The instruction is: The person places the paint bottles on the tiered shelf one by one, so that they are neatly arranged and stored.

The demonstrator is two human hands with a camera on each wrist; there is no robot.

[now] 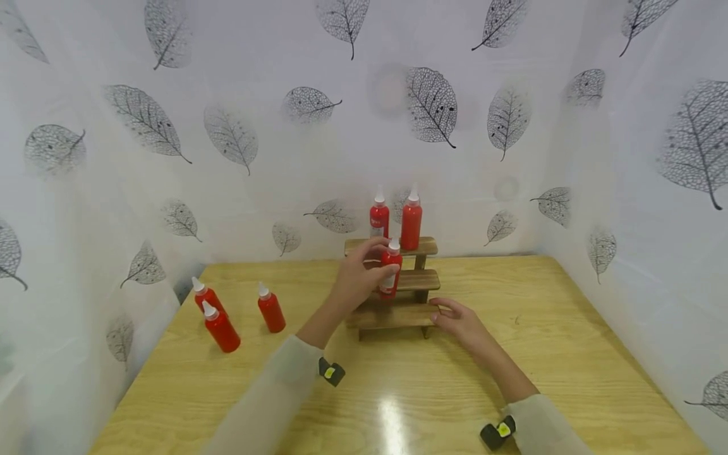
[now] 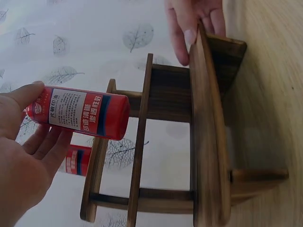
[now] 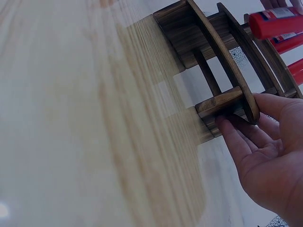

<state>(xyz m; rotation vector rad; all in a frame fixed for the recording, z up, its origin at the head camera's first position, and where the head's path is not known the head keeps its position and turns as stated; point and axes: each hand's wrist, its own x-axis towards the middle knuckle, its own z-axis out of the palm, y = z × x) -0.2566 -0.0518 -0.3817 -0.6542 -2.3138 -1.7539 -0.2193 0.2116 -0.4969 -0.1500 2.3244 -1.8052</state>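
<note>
My left hand (image 1: 354, 277) pinches a red bottle (image 1: 390, 273) with a white nozzle in front of the middle step of a brown wooden three-step stand (image 1: 392, 316). In the left wrist view the bottle (image 2: 78, 112) shows its printed label, and its base is off the shelf boards. At the stand's right end, my right hand (image 1: 463, 328) holds the end of the lowest step. The right wrist view shows that hand (image 3: 270, 151) with its thumb on the board and fingers beneath. Two red bottles (image 1: 411, 225) stand upright on the top step.
Three more red bottles stand on the wooden table (image 1: 318, 392) at the left: two close together (image 1: 222, 330) and one (image 1: 272, 312) a little to their right. Behind the stand hangs a pale curtain (image 1: 256, 208) printed with dark leaves.
</note>
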